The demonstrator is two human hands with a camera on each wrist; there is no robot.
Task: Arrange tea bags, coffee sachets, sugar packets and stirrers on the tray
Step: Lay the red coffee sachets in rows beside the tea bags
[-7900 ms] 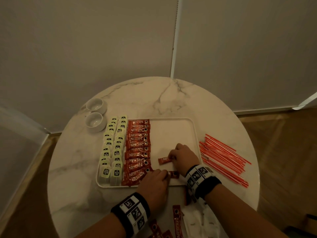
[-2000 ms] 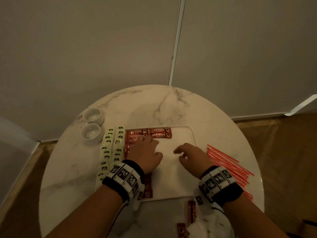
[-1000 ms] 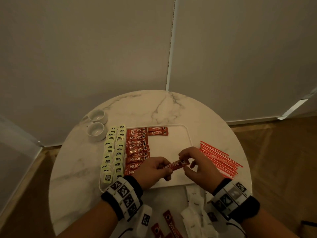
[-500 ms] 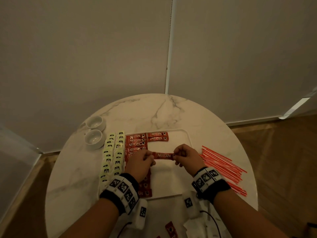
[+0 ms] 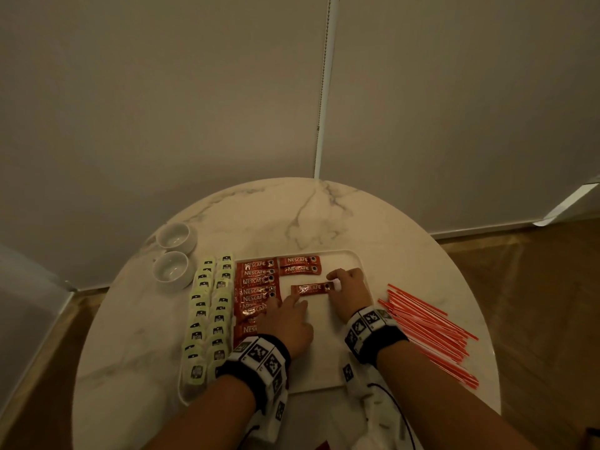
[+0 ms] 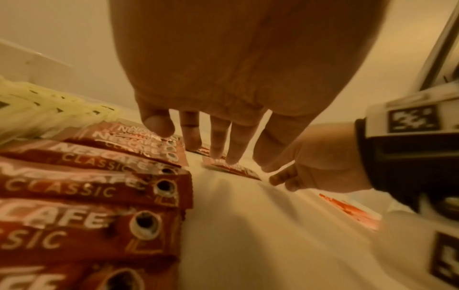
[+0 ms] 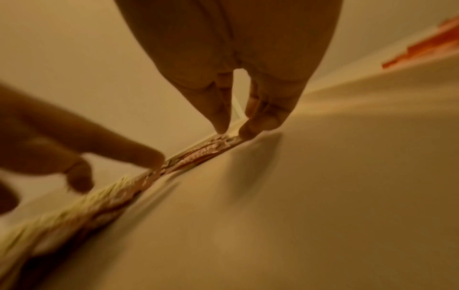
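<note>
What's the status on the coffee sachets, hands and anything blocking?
Left hand open, fingertips on sachet's left end. Right hand pinches its right end. Sachet flat on tray, below two already placed. Nothing blocking; stirrers off-tray at right.

On the round table (image 5: 383, 222) the tray (image 5: 354, 259) sits centred toward the near edge. Along the tray's left edge run two columns of tea bags (image 5: 207, 319), and just right of them a column of coffee sachets (image 5: 256, 280) — two more sachets (image 5: 300, 265) lie along the far edge, with a single sachet (image 5: 312, 289) just nearer. The stirrers (image 5: 428, 332) lie on the table right of the tray; two cups (image 5: 172, 254) stand off its far-left corner.
</note>
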